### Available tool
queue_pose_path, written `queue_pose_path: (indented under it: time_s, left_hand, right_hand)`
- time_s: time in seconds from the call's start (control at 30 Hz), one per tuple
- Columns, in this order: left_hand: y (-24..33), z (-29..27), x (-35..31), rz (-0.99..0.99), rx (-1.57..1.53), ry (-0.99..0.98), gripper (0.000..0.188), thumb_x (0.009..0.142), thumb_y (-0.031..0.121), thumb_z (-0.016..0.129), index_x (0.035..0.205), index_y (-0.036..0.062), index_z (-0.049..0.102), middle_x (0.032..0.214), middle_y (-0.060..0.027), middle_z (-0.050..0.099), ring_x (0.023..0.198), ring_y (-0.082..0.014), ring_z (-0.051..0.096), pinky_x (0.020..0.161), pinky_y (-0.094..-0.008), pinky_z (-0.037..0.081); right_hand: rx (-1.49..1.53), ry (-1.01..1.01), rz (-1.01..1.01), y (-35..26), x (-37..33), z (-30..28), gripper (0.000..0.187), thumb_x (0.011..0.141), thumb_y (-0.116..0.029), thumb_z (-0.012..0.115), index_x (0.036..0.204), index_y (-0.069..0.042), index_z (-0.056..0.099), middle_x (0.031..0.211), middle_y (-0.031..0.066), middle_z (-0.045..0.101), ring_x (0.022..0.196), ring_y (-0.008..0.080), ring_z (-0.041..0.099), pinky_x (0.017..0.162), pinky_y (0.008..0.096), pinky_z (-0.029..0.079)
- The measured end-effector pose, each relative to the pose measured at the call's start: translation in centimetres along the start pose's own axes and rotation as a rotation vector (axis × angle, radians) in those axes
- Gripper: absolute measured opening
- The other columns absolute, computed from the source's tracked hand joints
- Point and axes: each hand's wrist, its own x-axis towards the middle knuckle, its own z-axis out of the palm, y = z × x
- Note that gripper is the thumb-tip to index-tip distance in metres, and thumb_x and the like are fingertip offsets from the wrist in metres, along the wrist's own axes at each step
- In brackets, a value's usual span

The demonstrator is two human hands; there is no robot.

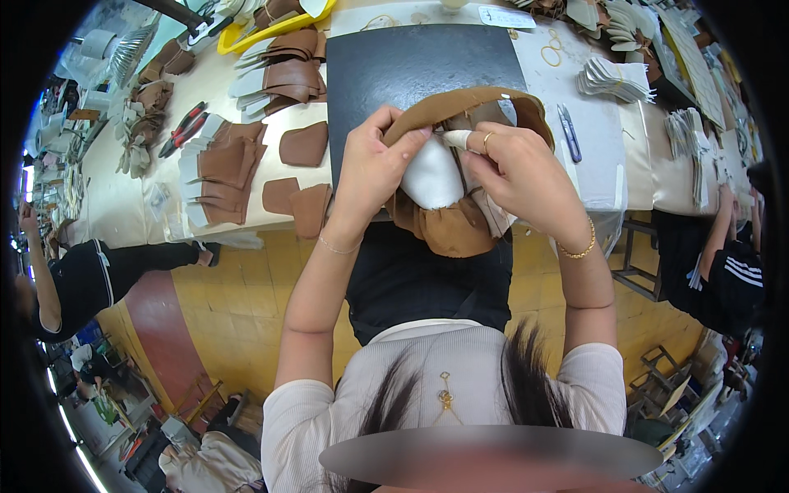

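A brown suede-like bag-shaped piece (456, 234) with a white lining (433, 177) is held up at the table's front edge, its opening facing me. My left hand (374, 164) grips its left rim, thumb on the inside. My right hand (518, 172) is curled at the opening. A white cover wraps one of its fingers, and that tip presses on the inner seam near the left thumb. Whether something small is pinched there is hidden. Behind the piece lies a black work mat (411, 62).
Stacked brown leather pieces (226, 168) and loose ones (302, 145) lie left, with red-handled pliers (185, 130). A blue snipping tool (569, 133) and pale strips (616, 80) lie right. A yellow tray (238, 37) stands far left. People work at both sides; a stool (637, 263) stands right.
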Motion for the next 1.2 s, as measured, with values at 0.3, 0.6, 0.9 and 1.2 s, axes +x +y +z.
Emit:
queue_pose_path:
  time_s: [0.3, 0.6, 0.9, 1.2]
  left_hand:
    - [2.0, 0.9, -3.0, 0.446, 0.597, -0.043, 0.012, 0.075, -0.002, 0.067, 0.086, 0.0009, 0.063, 0.077, -0.013, 0.058, 0.069, -0.032, 0.059, 0.062, -0.0384, 0.047]
    - [2.4, 0.5, -4.0, 0.714, 0.709, 0.045, 0.02, 0.072, -0.008, 0.069, 0.091, -0.0014, 0.067, 0.085, -0.0123, 0.064, 0.071, -0.0282, 0.062, 0.063, -0.0333, 0.048]
    - [5.1, -1.1, -5.8, 1.445, 1.028, 0.164, 0.01, 0.076, 0.013, 0.069, 0.077, 0.0169, 0.06, 0.101, -0.0048, 0.069, 0.08, -0.0142, 0.06, 0.078, -0.0337, 0.036]
    - [0.4, -2.0, -7.1, 1.405, 0.965, 0.052, 0.013, 0.073, 0.014, 0.069, 0.071, 0.0185, 0.057, 0.1, -0.0023, 0.069, 0.08, -0.0135, 0.06, 0.078, -0.034, 0.033]
  right_hand:
    - [-0.19, -0.035, -0.023, -1.0, -1.8, 0.0, 0.011, 0.084, -0.002, 0.057, 0.08, 0.001, 0.067, 0.079, 0.016, 0.065, 0.073, 0.0331, 0.067, 0.063, 0.0426, 0.054]
    - [-0.016, 0.477, -0.038, -2.6, -1.9, 4.9, 0.007, 0.08, -0.001, 0.067, 0.086, -0.002, 0.063, 0.077, 0.0105, 0.059, 0.068, 0.0288, 0.063, 0.057, 0.0374, 0.051]
    - [0.725, 0.684, -0.026, -2.7, -5.7, 8.0, 0.029, 0.079, 0.002, 0.074, 0.107, -0.003, 0.071, 0.107, 0.0119, 0.07, 0.098, 0.0251, 0.068, 0.086, 0.0335, 0.052]
    - [1.052, 0.482, 0.259, -1.3, -9.8, 12.8, 0.038, 0.084, -0.003, 0.074, 0.12, -0.002, 0.062, 0.117, 0.0107, 0.066, 0.095, 0.0204, 0.067, 0.08, 0.0338, 0.056]
